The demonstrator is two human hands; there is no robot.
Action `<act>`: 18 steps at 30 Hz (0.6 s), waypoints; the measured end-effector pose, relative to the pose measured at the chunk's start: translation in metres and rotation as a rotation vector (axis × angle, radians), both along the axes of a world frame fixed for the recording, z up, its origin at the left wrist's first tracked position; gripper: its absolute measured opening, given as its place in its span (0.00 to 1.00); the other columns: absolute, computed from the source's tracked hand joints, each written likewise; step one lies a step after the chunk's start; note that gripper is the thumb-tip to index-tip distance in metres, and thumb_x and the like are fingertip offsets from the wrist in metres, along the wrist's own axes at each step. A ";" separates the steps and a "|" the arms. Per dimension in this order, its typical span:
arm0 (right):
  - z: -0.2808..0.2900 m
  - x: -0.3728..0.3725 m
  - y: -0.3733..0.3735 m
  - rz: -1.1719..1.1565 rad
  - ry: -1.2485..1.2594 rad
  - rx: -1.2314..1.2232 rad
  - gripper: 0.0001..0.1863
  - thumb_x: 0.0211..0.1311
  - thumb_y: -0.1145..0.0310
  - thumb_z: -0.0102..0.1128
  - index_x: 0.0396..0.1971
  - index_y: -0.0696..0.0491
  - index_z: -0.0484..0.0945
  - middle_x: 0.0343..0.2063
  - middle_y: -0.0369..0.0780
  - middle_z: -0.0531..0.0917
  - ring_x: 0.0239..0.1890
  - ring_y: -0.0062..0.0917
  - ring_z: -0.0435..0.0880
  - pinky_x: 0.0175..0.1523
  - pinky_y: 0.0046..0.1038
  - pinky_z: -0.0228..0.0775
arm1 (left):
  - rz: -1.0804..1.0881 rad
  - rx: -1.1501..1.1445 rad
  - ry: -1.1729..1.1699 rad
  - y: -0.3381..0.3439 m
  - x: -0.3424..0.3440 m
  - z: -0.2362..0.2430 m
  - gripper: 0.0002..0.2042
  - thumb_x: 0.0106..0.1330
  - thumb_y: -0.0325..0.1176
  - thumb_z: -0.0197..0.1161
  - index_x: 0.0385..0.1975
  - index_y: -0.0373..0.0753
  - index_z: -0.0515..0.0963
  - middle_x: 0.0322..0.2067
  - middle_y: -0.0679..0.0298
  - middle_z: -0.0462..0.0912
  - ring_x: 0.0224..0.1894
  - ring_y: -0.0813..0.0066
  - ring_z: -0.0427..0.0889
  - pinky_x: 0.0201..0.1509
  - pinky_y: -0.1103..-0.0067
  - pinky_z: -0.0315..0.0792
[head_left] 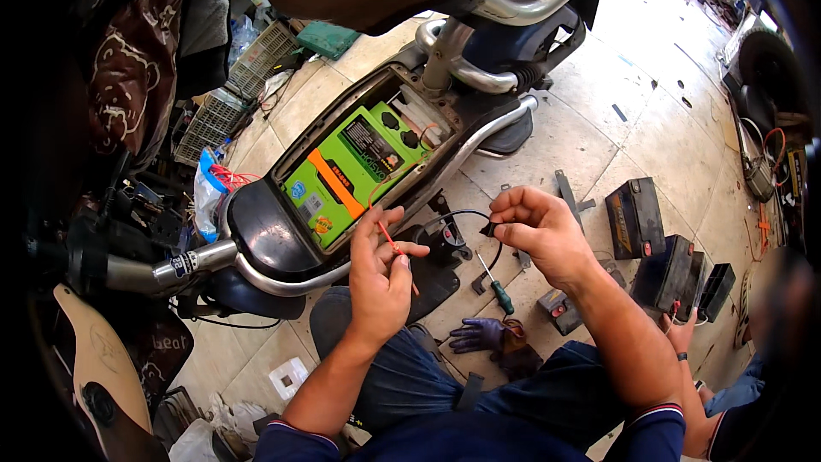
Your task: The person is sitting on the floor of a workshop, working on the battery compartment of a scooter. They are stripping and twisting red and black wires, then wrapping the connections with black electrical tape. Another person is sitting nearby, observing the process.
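A thin red wire [398, 250] lies across the fingers of my left hand [376, 287], held lightly under the thumb. Its upper part runs toward a green battery [355, 167] with an orange strap, seated in the open compartment of an electric scooter [272, 221]. To the right, my right hand [547, 235] pinches a black cable [466, 212] between thumb and fingertips. This cable arcs left toward the scooter's side; its end at my fingers is partly hidden. Below the cable, a screwdriver [501, 295] with a green handle rests among parts on the floor.
Work gloves [479, 335] lie near my knees. Several dark batteries [634, 218] stand on the tiled floor at right, where another person's hand [680, 334] touches wires. A chrome side rail [479, 139] edges the compartment. Plastic crates [261, 60] and clutter stand at far left.
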State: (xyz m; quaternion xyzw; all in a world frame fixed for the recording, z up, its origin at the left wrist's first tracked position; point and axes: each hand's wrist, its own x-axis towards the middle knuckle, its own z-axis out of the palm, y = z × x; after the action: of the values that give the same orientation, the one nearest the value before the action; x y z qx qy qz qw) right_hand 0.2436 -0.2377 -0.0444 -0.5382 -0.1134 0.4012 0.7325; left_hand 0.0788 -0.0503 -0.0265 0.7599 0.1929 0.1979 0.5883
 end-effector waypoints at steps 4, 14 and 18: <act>0.000 -0.001 0.001 -0.027 -0.016 0.041 0.17 0.61 0.83 0.64 0.51 0.61 0.79 0.42 0.38 0.85 0.46 0.19 0.84 0.53 0.21 0.77 | -0.047 -0.163 -0.080 -0.003 0.008 0.002 0.33 0.66 0.11 0.52 0.71 0.34 0.51 0.67 0.42 0.67 0.49 0.60 0.88 0.47 0.75 0.83; 0.000 -0.011 0.009 -0.010 -0.041 -0.011 0.17 0.59 0.83 0.65 0.49 0.62 0.80 0.42 0.40 0.86 0.47 0.20 0.84 0.53 0.22 0.77 | 0.181 -0.582 -0.091 -0.001 -0.016 -0.021 0.26 0.67 0.15 0.61 0.60 0.35 0.58 0.59 0.47 0.74 0.52 0.55 0.86 0.58 0.70 0.80; -0.001 -0.013 0.013 -0.008 -0.039 -0.018 0.17 0.59 0.83 0.65 0.49 0.62 0.80 0.42 0.40 0.86 0.47 0.21 0.85 0.52 0.22 0.77 | 0.179 -0.723 0.009 0.007 -0.033 -0.024 0.18 0.68 0.17 0.60 0.57 0.34 0.70 0.57 0.53 0.78 0.50 0.62 0.86 0.52 0.70 0.81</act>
State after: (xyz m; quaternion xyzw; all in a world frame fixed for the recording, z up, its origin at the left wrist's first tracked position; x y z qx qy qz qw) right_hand 0.2310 -0.2251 -0.0456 -0.5530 -0.1220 0.3886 0.7269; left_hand 0.0454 -0.0430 -0.0504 0.4841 0.3188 0.1644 0.7982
